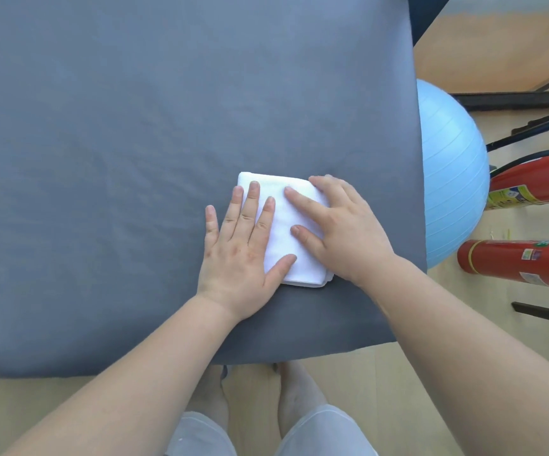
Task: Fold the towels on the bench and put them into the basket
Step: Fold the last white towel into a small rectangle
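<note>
A white towel (284, 232), folded into a small thick rectangle, lies on the grey bench (134, 143) near its right front corner. My left hand (243, 245) lies flat on the towel's left half, fingers straight and spread, thumb across its lower edge. My right hand (342, 225) presses on the towel's right half with fingers extended toward the left. No basket is in view.
The bench's right edge runs close beside the towel. Past it on the wooden floor are a light blue exercise ball (450, 172) and two red fire extinguishers (523, 261) lying near black metal frame bars (516, 100). My legs stand at the bench's front edge.
</note>
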{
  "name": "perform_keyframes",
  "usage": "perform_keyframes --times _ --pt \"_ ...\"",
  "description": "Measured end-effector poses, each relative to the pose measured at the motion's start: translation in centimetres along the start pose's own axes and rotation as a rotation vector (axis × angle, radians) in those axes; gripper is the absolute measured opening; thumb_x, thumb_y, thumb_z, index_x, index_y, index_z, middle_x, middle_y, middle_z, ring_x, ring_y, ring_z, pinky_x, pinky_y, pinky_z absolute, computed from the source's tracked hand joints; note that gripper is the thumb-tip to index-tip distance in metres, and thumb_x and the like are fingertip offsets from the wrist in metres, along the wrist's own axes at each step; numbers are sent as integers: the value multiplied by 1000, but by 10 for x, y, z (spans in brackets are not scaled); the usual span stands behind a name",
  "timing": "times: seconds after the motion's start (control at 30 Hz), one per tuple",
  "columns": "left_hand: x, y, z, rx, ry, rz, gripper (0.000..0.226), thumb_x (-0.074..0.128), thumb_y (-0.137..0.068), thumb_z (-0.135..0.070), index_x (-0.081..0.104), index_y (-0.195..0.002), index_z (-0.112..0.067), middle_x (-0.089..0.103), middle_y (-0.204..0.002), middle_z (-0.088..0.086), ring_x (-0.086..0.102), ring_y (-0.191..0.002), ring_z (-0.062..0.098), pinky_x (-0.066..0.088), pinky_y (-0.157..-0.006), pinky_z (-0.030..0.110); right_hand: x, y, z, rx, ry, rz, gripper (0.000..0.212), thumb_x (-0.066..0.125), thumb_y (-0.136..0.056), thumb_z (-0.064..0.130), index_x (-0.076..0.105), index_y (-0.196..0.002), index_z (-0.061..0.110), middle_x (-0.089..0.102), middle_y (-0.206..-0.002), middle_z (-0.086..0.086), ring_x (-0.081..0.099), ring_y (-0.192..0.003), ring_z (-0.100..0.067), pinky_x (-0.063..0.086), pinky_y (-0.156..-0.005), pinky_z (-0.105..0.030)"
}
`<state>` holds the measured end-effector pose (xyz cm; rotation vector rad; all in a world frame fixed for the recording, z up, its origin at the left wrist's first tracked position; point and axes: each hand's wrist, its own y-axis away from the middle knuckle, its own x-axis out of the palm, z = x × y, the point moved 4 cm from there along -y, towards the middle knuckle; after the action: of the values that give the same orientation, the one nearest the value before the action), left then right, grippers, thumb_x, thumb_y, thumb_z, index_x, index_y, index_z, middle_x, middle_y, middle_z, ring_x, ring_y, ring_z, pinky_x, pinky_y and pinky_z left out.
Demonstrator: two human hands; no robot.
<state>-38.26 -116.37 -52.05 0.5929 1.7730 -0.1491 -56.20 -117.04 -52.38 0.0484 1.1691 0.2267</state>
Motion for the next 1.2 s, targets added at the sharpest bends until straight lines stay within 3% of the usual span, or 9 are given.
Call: perform_keyframes --times 0.13,0.3,0.47,0.6,0.7,0.77,0.87,1.03,1.2 --pt "-9 17 17 -136 80 -65 87 35 -91 -68 15 -158 -15 9 -167 9 4 -154 29 1 -122 54 3 26 15 121 66 -108 57 47 -92 55 59 -138 26 56 -112 -7 52 -91 -30 49 -79 -43" --pt "-18 23 39 -218 91 15 99 43 -79 -76 24 -156 -17 18 -165 4 15 -151 27 15 -121 52 16 78 62 246 -51 -18 59 42 -92 58 61 -135 22 49 -84 4 52 -74 -20 46 -58 -33" --pt "-32 15 49 -150 134 85 102 73 -74 -60 26 -156 -22 20 -164 -1 16 -149 24 17 -121 43 3 66 65 274 -152 -175 65 69 -88 36 49 -147 18 52 -132 -9 53 -114 -31 50 -93 -43" --pt "-46 -4 53 -74 117 168 107 77 -72 -57 20 -157 -28 22 -161 -8 14 -146 19 15 -119 36 -11 12 65 104 59 63 98 77 -82 37 20 -160 21 28 -161 -11 34 -143 -33 37 -111 -46" --pt "-51 -22 56 -35 16 266 106 76 -73 -58 18 -157 -28 27 -157 -7 19 -143 21 19 -117 38 -11 -16 59 90 163 301 104 74 -84 46 8 -161 22 38 -145 -2 39 -128 -26 41 -104 -38" --pt "-53 -33 53 2 -73 309 100 76 -70 -60 29 -152 -29 39 -142 -5 32 -132 24 30 -109 39 -8 -24 59 112 205 349 93 74 -82 49 24 -155 21 43 -129 -2 43 -115 -26 45 -95 -39" --pt "-54 -49 45 79 -232 323 77 78 -63 -63 49 -125 -28 47 -112 -4 44 -106 22 37 -88 36 -7 -27 61 111 219 364 68 77 -78 49 44 -131 22 46 -113 0 45 -105 -25 46 -85 -37" --pt "-52 -56 32 143 -252 358 46 78 -69 -47 46 -92 -24 42 -89 -5 45 -88 20 36 -72 33 -9 -27 59 134 119 559 69 83 -71 37 40 -123 28 48 -103 2 50 -98 -24 46 -72 -38" --pt "-59 -56 35 167 -235 233 34 67 -77 -30 35 -81 -23 39 -69 -8 43 -69 23 27 -66 34 -16 -40 61 76 178 371 42 76 -75 18 47 -106 21 47 -88 2 49 -80 -25 39 -62 -36"
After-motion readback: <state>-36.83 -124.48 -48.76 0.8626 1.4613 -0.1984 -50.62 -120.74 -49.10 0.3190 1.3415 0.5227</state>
